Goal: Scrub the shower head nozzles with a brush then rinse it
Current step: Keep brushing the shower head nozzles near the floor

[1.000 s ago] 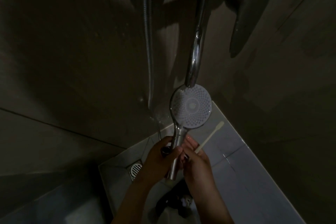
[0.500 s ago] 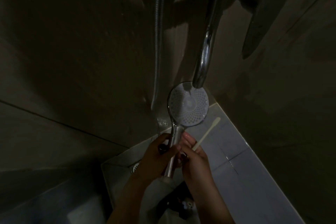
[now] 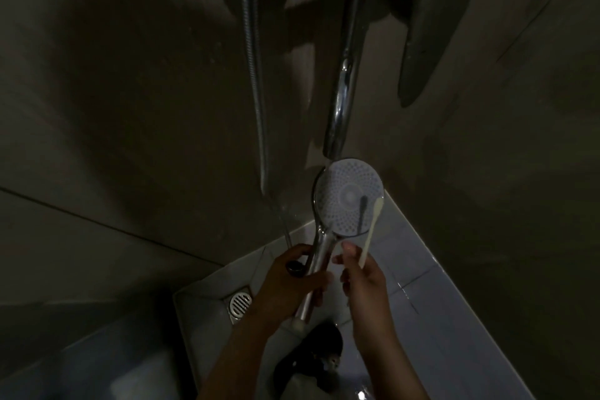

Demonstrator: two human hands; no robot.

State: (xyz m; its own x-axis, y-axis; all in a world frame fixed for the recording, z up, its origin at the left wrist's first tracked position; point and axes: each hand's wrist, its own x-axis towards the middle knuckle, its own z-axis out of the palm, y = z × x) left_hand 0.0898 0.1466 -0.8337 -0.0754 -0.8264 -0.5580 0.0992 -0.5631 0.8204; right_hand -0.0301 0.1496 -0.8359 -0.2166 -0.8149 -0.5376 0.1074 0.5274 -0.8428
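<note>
Dim light in this shower, and here's the shower head [image 3: 349, 196], held up in the air with its pale round nozzle face turned towards the camera, top edge just under the end of the chrome tap spout [image 3: 341, 101]. The left hand [image 3: 292, 282] grips the chrome handle below the face, fingers curled right round it, thumb across the front. Over on the other side, the right hand [image 3: 363, 279] pinches the lower end of the brush [image 3: 370, 230] between thumb and fingertips, the other fingers folded in behind. It's a thin pale brush, tilted up and slightly right, and its tip lies over the lower right part of the nozzle face, near the rim, throwing a dark shadow onto the nozzles just beside it. Whether the bristles actually touch, I cannot tell. The two hands sit close together but apart, with the handle between them.

The metal hose [image 3: 256, 75] hangs down the wall left of the spout, and the mixer lever [image 3: 431, 26] juts out at the top right. Down on the tiled floor [image 3: 454, 318], a round drain [image 3: 240, 304] sits near the far left corner, below the left hand
</note>
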